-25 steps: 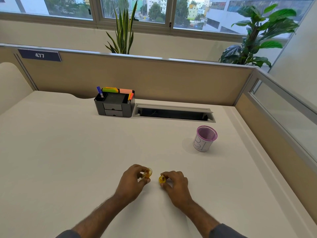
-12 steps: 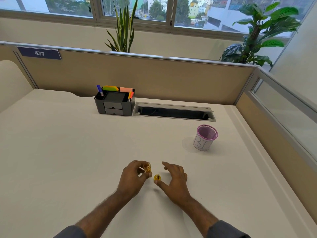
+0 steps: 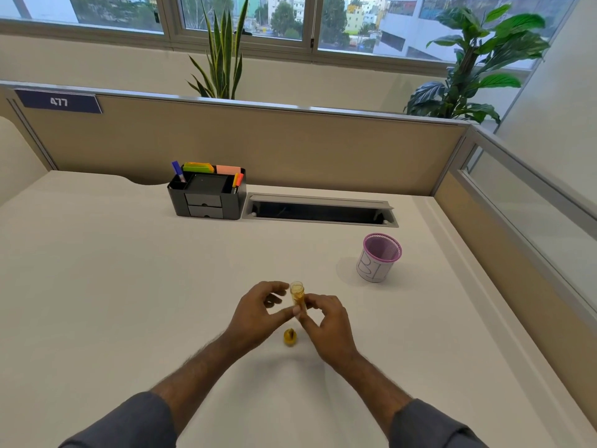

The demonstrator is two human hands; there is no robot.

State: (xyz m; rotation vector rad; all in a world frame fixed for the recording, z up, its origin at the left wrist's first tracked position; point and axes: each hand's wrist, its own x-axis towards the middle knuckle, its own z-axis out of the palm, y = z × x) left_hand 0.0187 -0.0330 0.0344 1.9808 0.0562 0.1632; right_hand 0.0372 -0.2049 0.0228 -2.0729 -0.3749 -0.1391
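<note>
A small clear vial with yellow-orange contents (image 3: 297, 294) stands upright and uncapped above the white desk (image 3: 113, 286), held between both hands. My left hand (image 3: 258, 313) pinches its lower part with the thumb, the fingers arched beside its mouth. My right hand (image 3: 326, 321) pinches the vial from the right side. A small yellow cap (image 3: 290, 337) lies on the desk just below the hands, touched by neither.
A pink mesh cup wrapped in white paper (image 3: 378, 257) stands at the right. A black desk organiser with pens and sticky notes (image 3: 206, 195) sits at the back, next to a grey cable slot (image 3: 319, 211). Partition walls close the back and right sides.
My right hand set the yellow cap down on the desk and moved up to the vial. The vial was raised upright, now pinched by both hands.
</note>
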